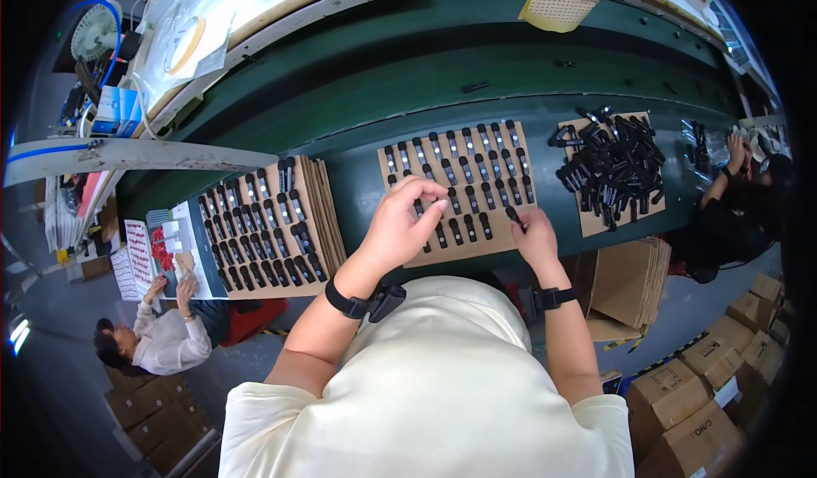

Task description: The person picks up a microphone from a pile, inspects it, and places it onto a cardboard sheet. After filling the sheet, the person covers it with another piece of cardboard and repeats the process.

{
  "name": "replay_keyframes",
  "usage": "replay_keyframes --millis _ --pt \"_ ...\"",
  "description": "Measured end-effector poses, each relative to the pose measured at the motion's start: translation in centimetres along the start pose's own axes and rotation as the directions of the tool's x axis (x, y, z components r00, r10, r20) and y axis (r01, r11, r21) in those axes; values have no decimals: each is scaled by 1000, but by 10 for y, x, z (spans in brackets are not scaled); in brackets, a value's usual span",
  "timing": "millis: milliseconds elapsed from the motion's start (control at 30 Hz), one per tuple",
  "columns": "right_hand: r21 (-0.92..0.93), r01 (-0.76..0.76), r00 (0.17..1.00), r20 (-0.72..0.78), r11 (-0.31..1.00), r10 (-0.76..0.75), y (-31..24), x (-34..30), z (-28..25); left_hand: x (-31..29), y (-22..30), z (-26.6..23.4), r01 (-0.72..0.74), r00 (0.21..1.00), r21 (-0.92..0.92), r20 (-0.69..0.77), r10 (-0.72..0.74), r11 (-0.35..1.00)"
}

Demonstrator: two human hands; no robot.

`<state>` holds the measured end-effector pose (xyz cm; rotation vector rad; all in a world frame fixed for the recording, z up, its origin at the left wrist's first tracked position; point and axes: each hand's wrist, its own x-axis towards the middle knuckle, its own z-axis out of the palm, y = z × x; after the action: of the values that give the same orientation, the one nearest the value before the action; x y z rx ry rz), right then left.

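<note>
Pinching black clip [514, 215] at card [459, 190] edge, right hand [534, 238] | left hand [404, 223] curled, perhaps empty

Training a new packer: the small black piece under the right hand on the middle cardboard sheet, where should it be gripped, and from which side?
Pinch the black piece across its narrow width at mid-length, coming from above. It lies flat on the cardboard sheet with neighbours close by in rows, so probably only its top and long sides are free. The right hand already touches it.

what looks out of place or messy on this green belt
The small black clip-shaped parts on the right brown cardboard sheet lie in a loose heap, some over its edge. On the perforated cardboard tray under both hands, black parts stand in neat rows.
</note>
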<state>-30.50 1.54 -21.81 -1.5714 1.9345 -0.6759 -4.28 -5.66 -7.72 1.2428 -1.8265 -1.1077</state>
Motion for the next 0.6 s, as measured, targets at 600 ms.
replay_keyframes --millis 600 --pt "-117 -338 914 195 934 356 37 6 71 45 -48 -9 224 974 49 -51 -222 973"
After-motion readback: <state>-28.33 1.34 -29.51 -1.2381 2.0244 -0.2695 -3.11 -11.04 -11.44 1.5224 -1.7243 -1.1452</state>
